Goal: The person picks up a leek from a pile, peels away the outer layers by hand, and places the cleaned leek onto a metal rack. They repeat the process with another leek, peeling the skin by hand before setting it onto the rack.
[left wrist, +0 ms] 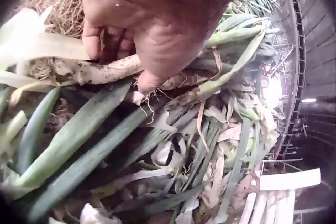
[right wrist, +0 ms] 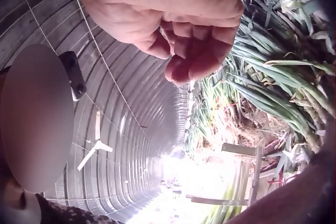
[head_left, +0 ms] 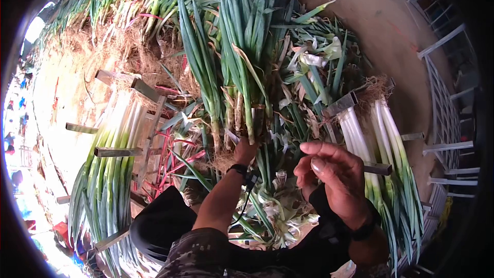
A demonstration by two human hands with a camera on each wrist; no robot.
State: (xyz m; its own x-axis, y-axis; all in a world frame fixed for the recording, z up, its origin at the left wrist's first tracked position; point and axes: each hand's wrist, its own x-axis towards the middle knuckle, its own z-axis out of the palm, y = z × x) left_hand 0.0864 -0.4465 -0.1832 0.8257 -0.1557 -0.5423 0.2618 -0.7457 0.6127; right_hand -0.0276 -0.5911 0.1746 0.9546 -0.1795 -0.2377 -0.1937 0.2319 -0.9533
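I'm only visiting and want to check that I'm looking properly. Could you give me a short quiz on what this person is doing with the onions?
1. True or false: the left hand grips a soil-covered onion stalk.
2. What does the right hand hold? A) a knife B) nothing C) a bunch of onions
3. Fill in: the loose bands beside the left metal frame are ____.
Key: 1 true; 2 B; 3 red.
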